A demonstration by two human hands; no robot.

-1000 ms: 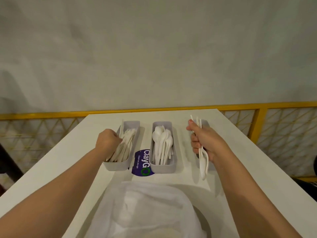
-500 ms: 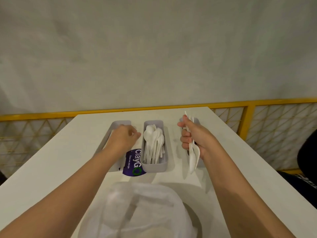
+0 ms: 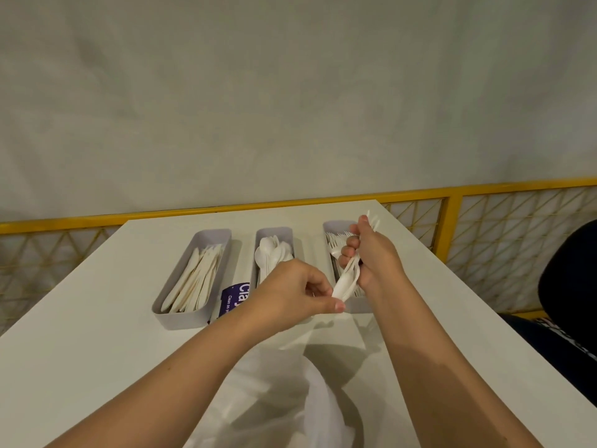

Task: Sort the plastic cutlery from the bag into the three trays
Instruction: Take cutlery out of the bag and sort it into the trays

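- White desk (image 3: 97,350), centre frame: right hand (image 3: 376,257) grips a cutlery bundle (image 3: 352,270).
- Left hand (image 3: 297,292) pinches one spoon (image 3: 340,287) by its bowl; light, slick plastic, likely best drawn out lengthwise.

Only two arms of person in view. Left forearm (image 3: 193,367): bare along whole visible length. Left grip (image 3: 290,292): bare; thumbnail (image 3: 339,306) short, rounded, looks plain. Right forearm (image 3: 436,350): bare along whole visible length, wide shadow band across middle. Right grip (image 3: 371,257): bare; nail at thumb tip short, too small for more detail. Clothing above elbows: cannot tell, outside picture.
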